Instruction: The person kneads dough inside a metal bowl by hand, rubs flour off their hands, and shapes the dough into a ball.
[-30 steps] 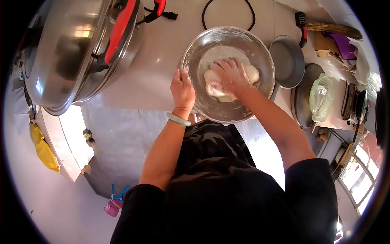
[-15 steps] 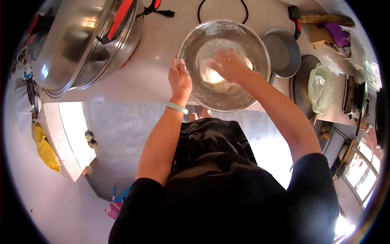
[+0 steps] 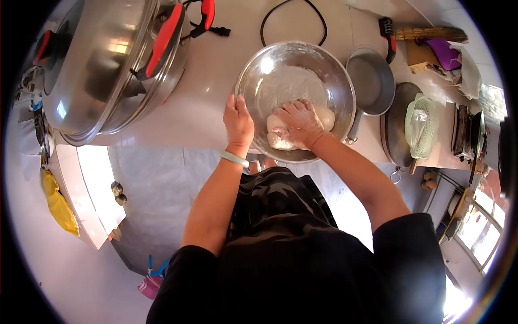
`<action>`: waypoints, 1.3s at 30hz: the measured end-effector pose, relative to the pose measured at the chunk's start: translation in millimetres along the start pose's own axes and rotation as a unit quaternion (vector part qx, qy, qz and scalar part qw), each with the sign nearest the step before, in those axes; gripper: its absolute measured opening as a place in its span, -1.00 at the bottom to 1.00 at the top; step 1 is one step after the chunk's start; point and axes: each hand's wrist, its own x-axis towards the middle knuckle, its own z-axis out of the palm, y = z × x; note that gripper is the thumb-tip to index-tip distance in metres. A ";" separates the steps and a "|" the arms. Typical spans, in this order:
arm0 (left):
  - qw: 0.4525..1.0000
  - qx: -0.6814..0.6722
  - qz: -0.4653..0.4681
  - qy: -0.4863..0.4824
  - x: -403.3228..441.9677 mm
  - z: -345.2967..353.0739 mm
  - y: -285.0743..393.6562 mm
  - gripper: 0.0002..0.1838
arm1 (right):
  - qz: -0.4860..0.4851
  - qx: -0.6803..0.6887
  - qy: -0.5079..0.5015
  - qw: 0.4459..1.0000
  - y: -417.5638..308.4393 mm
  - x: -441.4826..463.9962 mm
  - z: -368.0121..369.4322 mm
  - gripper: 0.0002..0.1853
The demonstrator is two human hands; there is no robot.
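Observation:
A large steel mixing bowl (image 3: pixel 345 116) sits at the counter's front edge, its inner wall smeared with flour. Inside it a pale lump of dough (image 3: pixel 326 116) lies toward the near side. My right hand (image 3: pixel 298 123) is on top of the dough, fingers curled over it, with flour on the skin. At the bowl's left rim, my left hand (image 3: pixel 238 120) grips the edge; a pale bangle (image 3: pixel 234 159) circles that wrist. The undersides of my right fingers are hidden in the dough.
A big steel steamer pot (image 3: pixel 102 65) with red-and-black handles stands at the left. Right of the bowl are a grey frying pan (image 3: pixel 370 81), a dark round lid or pan (image 3: pixel 395 124) and a green basket (image 3: pixel 422 127). A black cable (image 3: pixel 263 24) lies behind the bowl.
My right hand, blurred earlier near the bowl's middle, is now lower on the dough, which shows gathered at the near side. The whole view has shifted slightly. My left hand stays at the rim.

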 end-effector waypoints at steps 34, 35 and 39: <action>0.997 0.019 0.079 0.015 -1.0 -1.8 1.4 -0.55 | 0.349 0.466 0.219 0.783 44.0 25.6 -16.4 -0.10; 0.996 0.027 0.081 0.011 0.4 -2.0 1.7 -0.56 | 0.380 0.448 0.271 0.763 44.3 26.6 -15.7 -0.09; 0.995 0.068 0.079 -0.002 2.6 -3.5 1.2 -0.57 | 0.414 0.468 0.338 0.703 36.4 66.3 -5.4 -0.08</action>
